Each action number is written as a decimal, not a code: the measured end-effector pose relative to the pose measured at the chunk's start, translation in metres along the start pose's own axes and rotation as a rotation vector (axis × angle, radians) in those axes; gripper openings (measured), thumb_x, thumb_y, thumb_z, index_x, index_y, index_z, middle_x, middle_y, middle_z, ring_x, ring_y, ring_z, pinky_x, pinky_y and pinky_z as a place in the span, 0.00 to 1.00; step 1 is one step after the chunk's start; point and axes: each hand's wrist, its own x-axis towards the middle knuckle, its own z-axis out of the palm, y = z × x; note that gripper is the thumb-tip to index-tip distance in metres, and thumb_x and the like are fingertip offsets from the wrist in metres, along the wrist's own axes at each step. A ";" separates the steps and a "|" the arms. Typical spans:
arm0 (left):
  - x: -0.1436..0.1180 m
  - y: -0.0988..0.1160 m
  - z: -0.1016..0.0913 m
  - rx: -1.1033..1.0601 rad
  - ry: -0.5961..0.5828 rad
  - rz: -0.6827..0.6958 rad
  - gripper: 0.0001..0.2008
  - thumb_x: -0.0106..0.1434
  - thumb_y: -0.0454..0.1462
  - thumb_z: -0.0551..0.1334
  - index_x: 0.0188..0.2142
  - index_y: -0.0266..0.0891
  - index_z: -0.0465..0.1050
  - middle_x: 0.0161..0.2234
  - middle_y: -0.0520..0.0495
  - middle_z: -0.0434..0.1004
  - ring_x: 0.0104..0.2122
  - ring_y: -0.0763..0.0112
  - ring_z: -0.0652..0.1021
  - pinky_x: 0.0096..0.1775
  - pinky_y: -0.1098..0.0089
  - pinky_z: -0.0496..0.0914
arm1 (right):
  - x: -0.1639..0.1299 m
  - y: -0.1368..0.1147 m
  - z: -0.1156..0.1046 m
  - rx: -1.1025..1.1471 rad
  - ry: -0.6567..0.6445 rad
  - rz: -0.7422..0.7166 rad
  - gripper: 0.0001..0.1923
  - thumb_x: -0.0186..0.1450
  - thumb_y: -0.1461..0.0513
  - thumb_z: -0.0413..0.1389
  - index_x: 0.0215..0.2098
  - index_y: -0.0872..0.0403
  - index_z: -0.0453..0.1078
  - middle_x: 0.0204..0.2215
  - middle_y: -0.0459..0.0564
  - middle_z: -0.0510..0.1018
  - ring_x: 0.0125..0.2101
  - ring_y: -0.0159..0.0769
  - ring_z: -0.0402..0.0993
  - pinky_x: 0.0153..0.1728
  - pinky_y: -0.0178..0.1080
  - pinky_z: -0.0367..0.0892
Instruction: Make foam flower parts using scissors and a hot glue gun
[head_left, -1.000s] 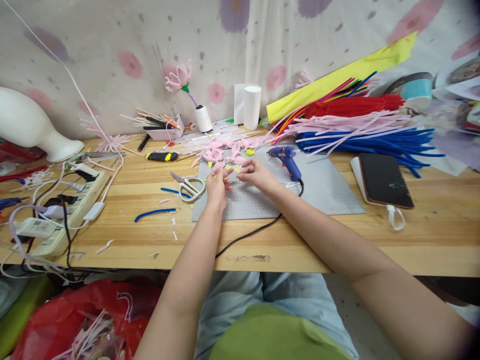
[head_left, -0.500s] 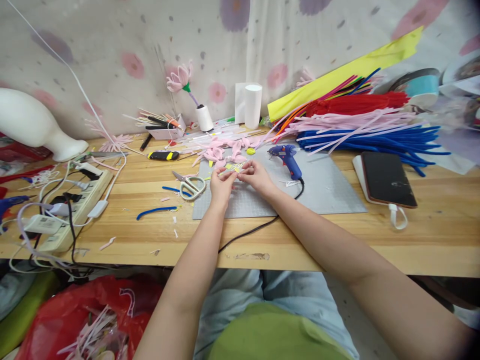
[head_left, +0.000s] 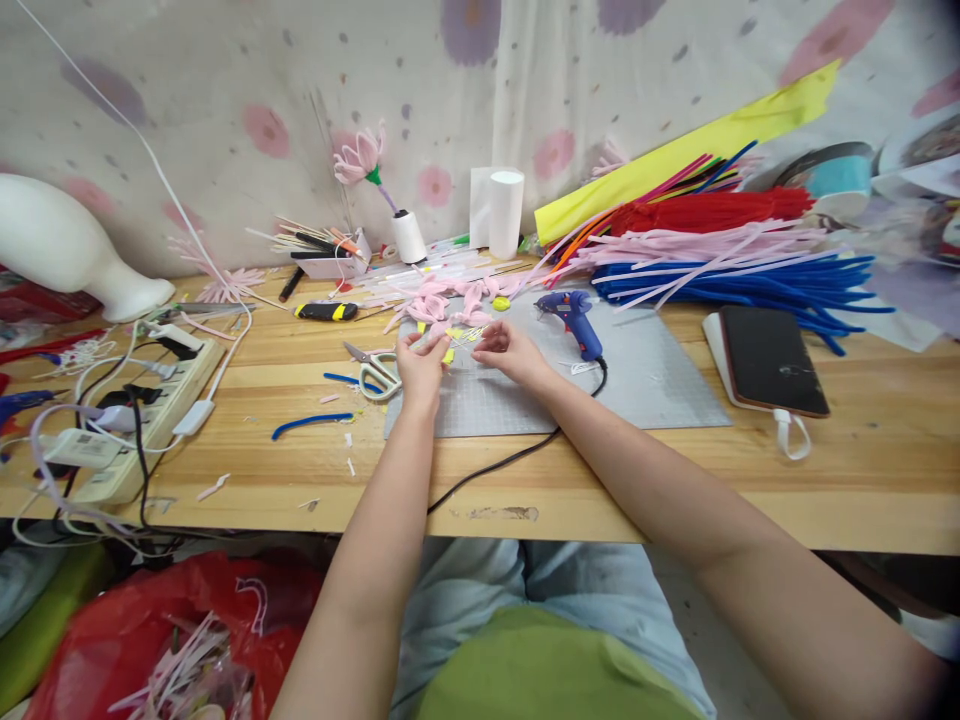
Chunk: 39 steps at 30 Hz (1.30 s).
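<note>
Over the grey cutting mat (head_left: 645,385), my left hand (head_left: 421,372) pinches a small yellow piece (head_left: 449,354) with a thin pale strand by it; its exact kind is too small to make out. My right hand (head_left: 511,352) is a short way to the right, fingers curled together; whether anything is in them cannot be seen. Thin pale sticks with yellow bits (head_left: 472,334) lie just beyond the fingertips. Pink fuzzy petal shapes (head_left: 431,305) rest behind the hands. Scissors (head_left: 379,375) lie left of my left hand, and a blue glue gun (head_left: 576,322) lies right of my right hand.
Bundles of blue pipe cleaners (head_left: 720,288) and pink ones lie at the back right. A phone (head_left: 776,358) sits at the right. On the left are a power strip (head_left: 161,420) with cables and a utility knife (head_left: 325,312). A pink flower (head_left: 360,160) stands in a white holder.
My hands, together before, have come apart. The left hand has moved left with the small yellow piece; the right hand stays about where it was.
</note>
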 end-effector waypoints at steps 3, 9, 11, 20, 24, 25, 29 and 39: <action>0.012 0.010 -0.009 -0.048 0.065 0.024 0.24 0.43 0.30 0.69 0.35 0.40 0.56 0.24 0.56 0.72 0.18 0.81 0.70 0.20 0.80 0.60 | 0.001 -0.003 -0.010 -0.093 0.025 -0.059 0.17 0.46 0.61 0.62 0.30 0.53 0.60 0.28 0.43 0.72 0.30 0.29 0.69 0.37 0.38 0.66; 0.031 0.033 -0.033 -0.221 -0.001 -0.028 0.20 0.44 0.29 0.67 0.31 0.41 0.56 0.17 0.62 0.62 0.15 0.85 0.64 0.18 0.82 0.54 | 0.004 -0.007 -0.015 -0.447 0.080 -0.139 0.09 0.51 0.61 0.59 0.30 0.53 0.66 0.33 0.49 0.74 0.36 0.36 0.69 0.41 0.43 0.64; 0.037 0.044 -0.043 -0.240 -0.002 -0.019 0.19 0.44 0.28 0.66 0.30 0.40 0.56 0.17 0.61 0.62 0.16 0.85 0.64 0.17 0.83 0.54 | 0.006 -0.013 -0.009 -0.535 0.059 -0.207 0.04 0.52 0.62 0.59 0.27 0.52 0.67 0.33 0.49 0.75 0.38 0.38 0.69 0.44 0.44 0.62; 0.052 0.069 -0.083 -0.220 0.093 0.095 0.14 0.47 0.26 0.63 0.28 0.39 0.58 0.20 0.59 0.66 0.20 0.84 0.69 0.29 0.81 0.66 | 0.030 -0.037 0.006 -0.394 -0.017 0.043 0.05 0.59 0.59 0.54 0.29 0.53 0.69 0.19 0.45 0.73 0.21 0.33 0.67 0.30 0.39 0.63; 0.054 0.054 -0.078 -0.232 0.140 0.092 0.15 0.46 0.25 0.63 0.28 0.38 0.58 0.21 0.58 0.66 0.21 0.85 0.70 0.31 0.81 0.66 | 0.027 -0.034 0.022 -0.720 0.048 -0.223 0.04 0.55 0.64 0.58 0.30 0.52 0.71 0.32 0.50 0.77 0.38 0.40 0.70 0.43 0.43 0.61; 0.055 0.050 -0.075 -0.242 0.171 0.094 0.15 0.46 0.25 0.63 0.28 0.38 0.57 0.22 0.58 0.66 0.21 0.85 0.70 0.31 0.81 0.65 | 0.025 -0.033 0.032 -0.770 0.022 -0.295 0.05 0.55 0.64 0.58 0.31 0.53 0.71 0.36 0.51 0.77 0.41 0.41 0.69 0.45 0.43 0.60; 0.060 0.042 -0.073 -0.291 0.346 0.140 0.16 0.48 0.27 0.63 0.28 0.39 0.54 0.22 0.60 0.63 0.20 0.86 0.66 0.29 0.81 0.64 | 0.014 -0.033 0.084 -0.855 -0.185 -0.438 0.09 0.60 0.62 0.53 0.38 0.56 0.70 0.39 0.53 0.76 0.42 0.39 0.68 0.45 0.39 0.60; 0.058 0.048 -0.100 -0.402 0.391 0.156 0.13 0.52 0.26 0.61 0.26 0.38 0.56 0.20 0.60 0.60 0.18 0.87 0.64 0.27 0.83 0.66 | 0.020 -0.035 0.152 -1.093 -0.248 -0.250 0.19 0.59 0.59 0.55 0.46 0.61 0.68 0.43 0.64 0.75 0.44 0.49 0.71 0.41 0.43 0.65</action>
